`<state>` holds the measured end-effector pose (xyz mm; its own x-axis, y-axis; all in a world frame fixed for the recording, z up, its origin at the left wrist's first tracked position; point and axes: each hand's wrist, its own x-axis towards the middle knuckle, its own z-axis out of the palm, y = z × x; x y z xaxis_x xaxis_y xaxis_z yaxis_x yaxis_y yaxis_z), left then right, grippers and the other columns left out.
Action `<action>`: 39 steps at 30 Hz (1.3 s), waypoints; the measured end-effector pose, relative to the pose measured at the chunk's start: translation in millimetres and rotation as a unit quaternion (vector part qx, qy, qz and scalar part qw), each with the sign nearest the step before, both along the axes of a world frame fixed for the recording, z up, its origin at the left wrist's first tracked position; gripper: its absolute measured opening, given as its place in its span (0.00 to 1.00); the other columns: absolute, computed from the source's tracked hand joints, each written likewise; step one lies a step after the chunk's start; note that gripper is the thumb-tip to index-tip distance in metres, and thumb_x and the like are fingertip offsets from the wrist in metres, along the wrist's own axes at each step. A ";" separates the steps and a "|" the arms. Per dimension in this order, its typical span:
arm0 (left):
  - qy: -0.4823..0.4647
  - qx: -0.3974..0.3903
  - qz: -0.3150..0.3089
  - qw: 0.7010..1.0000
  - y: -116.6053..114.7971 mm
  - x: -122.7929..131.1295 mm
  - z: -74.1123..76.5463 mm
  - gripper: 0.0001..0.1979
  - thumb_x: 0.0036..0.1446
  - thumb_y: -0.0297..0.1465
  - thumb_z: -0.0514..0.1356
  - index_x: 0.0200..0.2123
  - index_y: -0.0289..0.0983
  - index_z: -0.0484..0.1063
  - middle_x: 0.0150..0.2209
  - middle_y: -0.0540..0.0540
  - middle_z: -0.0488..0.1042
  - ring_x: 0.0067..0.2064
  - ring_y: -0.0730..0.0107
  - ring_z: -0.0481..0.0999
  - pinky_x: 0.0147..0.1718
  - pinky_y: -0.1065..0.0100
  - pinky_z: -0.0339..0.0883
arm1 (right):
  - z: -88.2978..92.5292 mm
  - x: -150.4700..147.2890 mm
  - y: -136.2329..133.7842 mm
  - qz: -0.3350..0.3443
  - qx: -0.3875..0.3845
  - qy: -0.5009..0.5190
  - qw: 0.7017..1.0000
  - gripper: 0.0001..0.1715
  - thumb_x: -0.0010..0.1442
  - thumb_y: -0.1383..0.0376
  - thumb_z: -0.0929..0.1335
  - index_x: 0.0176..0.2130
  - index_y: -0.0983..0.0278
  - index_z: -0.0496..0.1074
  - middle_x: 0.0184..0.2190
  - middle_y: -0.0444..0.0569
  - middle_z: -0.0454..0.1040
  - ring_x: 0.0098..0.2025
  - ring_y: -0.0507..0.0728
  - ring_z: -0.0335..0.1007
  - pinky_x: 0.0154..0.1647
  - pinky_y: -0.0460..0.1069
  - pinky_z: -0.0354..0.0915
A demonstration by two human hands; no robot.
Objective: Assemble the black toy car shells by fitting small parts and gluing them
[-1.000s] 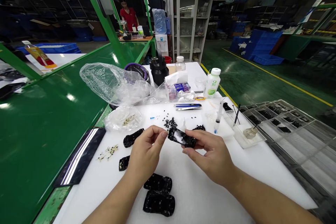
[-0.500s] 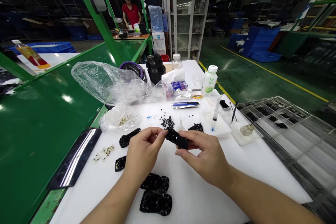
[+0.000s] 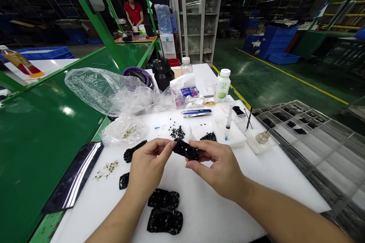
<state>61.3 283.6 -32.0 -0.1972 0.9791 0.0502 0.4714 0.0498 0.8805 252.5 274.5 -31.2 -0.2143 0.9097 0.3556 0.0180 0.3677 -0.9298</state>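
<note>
A black model car body is held above the white table, tilted down to the right. My right hand grips its right end between thumb and fingers. At the left end, the thumb and forefinger of my left hand are pinched together on its corner; any small part between them is hidden. Beyond the hands lie two piles of tiny black parts, one on the left and one on the right. A small white nozzle stands between them. More black car bodies lie near and left of my left forearm.
Small pale parts and a clear bag are on the left. A utility knife, a syringe and a white bottle lie or stand farther back. On the right are a small jar and divided trays. A co-worker is in the background.
The whole view has shifted slightly, so things appear a little farther left. Both hands keep their hold on the model car body, with almost no change in pose.
</note>
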 end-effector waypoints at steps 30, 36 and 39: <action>-0.114 -0.008 -0.016 0.993 4.9 -2.1 2.8 0.14 0.48 0.44 0.68 0.28 0.38 0.77 0.23 0.50 0.73 0.27 0.73 0.70 0.31 0.72 0.66 | -3.0 0.6 4.1 0.025 -0.023 0.037 0.999 0.24 0.50 0.68 0.76 0.48 0.65 0.76 0.39 0.49 0.79 0.35 0.54 0.79 0.39 0.47 0.77; -0.179 -0.032 -0.051 0.982 4.6 -8.8 -4.1 0.16 0.50 0.45 0.67 0.32 0.38 0.78 0.28 0.48 0.76 0.31 0.71 0.72 0.32 0.71 0.66 | -0.6 1.7 4.4 0.018 -0.029 0.038 0.999 0.24 0.50 0.68 0.76 0.48 0.66 0.76 0.40 0.50 0.78 0.35 0.55 0.79 0.39 0.48 0.78; -0.213 -0.040 -0.063 0.974 5.4 -9.8 -5.8 0.15 0.50 0.44 0.68 0.33 0.38 0.78 0.28 0.47 0.76 0.31 0.71 0.72 0.32 0.71 0.66 | -0.4 2.1 4.3 0.026 -0.034 0.041 0.998 0.24 0.50 0.68 0.76 0.48 0.66 0.76 0.40 0.50 0.78 0.36 0.56 0.79 0.39 0.49 0.78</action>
<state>51.5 289.0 -37.7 -0.0618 0.9942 -0.0877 0.0706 0.0920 0.9933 254.6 278.9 -31.6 -0.2346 0.9207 0.3120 -0.0777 0.3021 -0.9501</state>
